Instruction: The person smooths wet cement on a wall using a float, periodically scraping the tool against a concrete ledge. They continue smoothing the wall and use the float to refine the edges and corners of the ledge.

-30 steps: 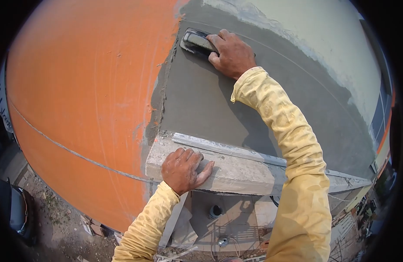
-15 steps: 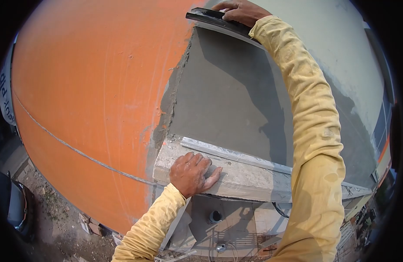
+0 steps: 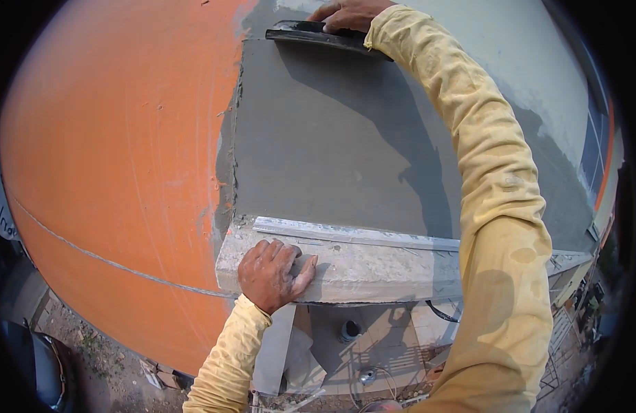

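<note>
At the top, my right hand (image 3: 352,15) is closed on a long black float (image 3: 325,36), which lies against smooth grey plaster (image 3: 332,138). The arm's shadow falls across that plaster. Lower down, my left hand (image 3: 273,275) rests on the left part of a rough concrete ledge (image 3: 373,275), thumb apart from the other fingers and nothing in it. A pale metal strip (image 3: 359,237) runs along the ledge's upper edge, just above my left hand. Both sleeves are yellow and dusty.
An orange wall (image 3: 111,151) fills the left side, with a thin cable (image 3: 125,268) strung across it. Pale wall surface (image 3: 511,55) lies at upper right. Far below are a bucket (image 3: 350,330), boards, a paved floor and a dark car (image 3: 43,365).
The view has shifted, so the wall and ledge appear further left. The float in my right hand now covers plaster slightly lower, with grey surface visible above it. My left hand stays on the ledge.
</note>
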A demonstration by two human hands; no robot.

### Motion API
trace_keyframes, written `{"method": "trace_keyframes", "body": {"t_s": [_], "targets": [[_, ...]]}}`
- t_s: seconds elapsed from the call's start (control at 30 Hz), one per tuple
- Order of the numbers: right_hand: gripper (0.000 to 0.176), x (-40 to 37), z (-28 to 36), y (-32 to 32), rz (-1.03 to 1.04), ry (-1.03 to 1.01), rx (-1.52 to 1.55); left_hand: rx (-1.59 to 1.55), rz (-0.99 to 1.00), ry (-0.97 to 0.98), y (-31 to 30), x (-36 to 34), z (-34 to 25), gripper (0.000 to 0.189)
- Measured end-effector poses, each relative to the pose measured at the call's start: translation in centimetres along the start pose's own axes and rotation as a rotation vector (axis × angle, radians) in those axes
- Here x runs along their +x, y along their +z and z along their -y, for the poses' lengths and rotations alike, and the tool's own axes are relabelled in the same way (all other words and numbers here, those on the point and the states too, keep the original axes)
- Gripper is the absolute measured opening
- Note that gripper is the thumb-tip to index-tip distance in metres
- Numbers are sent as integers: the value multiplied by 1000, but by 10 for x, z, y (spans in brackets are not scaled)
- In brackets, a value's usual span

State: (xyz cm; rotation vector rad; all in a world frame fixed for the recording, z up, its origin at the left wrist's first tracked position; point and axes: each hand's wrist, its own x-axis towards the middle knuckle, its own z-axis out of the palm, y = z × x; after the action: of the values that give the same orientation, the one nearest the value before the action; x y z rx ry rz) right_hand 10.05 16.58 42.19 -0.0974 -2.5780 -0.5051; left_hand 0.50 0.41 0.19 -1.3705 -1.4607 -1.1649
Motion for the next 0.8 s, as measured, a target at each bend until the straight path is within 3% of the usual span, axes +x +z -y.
{"method": "trace_keyframes", "body": {"t_s": [0.1,0.17,0.2,0.27,0.3,0.33,0.4,0.43,0.5,0.6,0.8], "targets": [[55,-39,-26,-18,48,-22,14,-3,16,-13,-1,1,-1,23],[52,-81,-18,-26,39,95,51,10,44,-29,-1,-1,0,24],[53,-83,-58,-19,-76,337,-199,19,72,-48,0,-2,-1,27],[54,-122,-103,-29,-43,431,-23,21,59,-45,2,-2,-2,27],[51,-153,-107,-29,-154,442,-7,24,44,-46,2,-1,-3,28],[52,-170,-107,-38,-57,446,119,21,37,-42,2,0,-3,28],[55,-203,-107,-26,-259,471,335,77,25,-31,4,1,-7,28],[55,-211,-99,-13,-258,482,327,64,27,-27,4,3,-9,28],[56,-197,-71,28,-627,304,147,83,26,-28,2,4,-10,24],[51,-160,-46,84,-770,276,-243,82,34,-46,4,1,-8,24],[45,-73,11,144,-784,184,-267,71,30,-39,5,-1,-4,27]]}}
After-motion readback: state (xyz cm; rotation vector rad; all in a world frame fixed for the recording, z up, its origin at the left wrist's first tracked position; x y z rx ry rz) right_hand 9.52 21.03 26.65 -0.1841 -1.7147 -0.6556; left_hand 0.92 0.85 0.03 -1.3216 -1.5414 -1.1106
